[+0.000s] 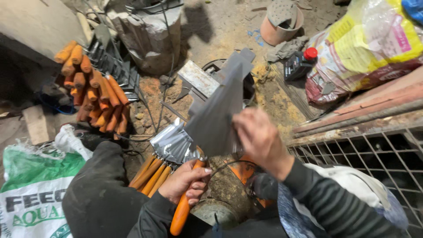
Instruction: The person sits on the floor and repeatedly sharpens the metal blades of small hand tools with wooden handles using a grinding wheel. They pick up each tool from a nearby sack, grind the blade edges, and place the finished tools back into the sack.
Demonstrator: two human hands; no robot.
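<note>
I see a trowel (216, 119) held up at the middle of the view, its grey pointed blade tilted and its orange handle slanting down toward the body. My left hand (187, 181) is wrapped tight around that handle. My right hand (260, 139) is curled against the blade's right edge, fingers pressed onto the metal. Just below the blade lie a few more trowels (165, 152) with shiny blades and orange handles, beside my left hand. Farther left, a stack of orange-handled trowels (94, 88) is piled on the dirt floor. A green and white sack (33, 189) sits at the lower left, a metal grate (374, 154) at the right, and a dark bottle with a red cap (299, 64) beyond it.
</note>
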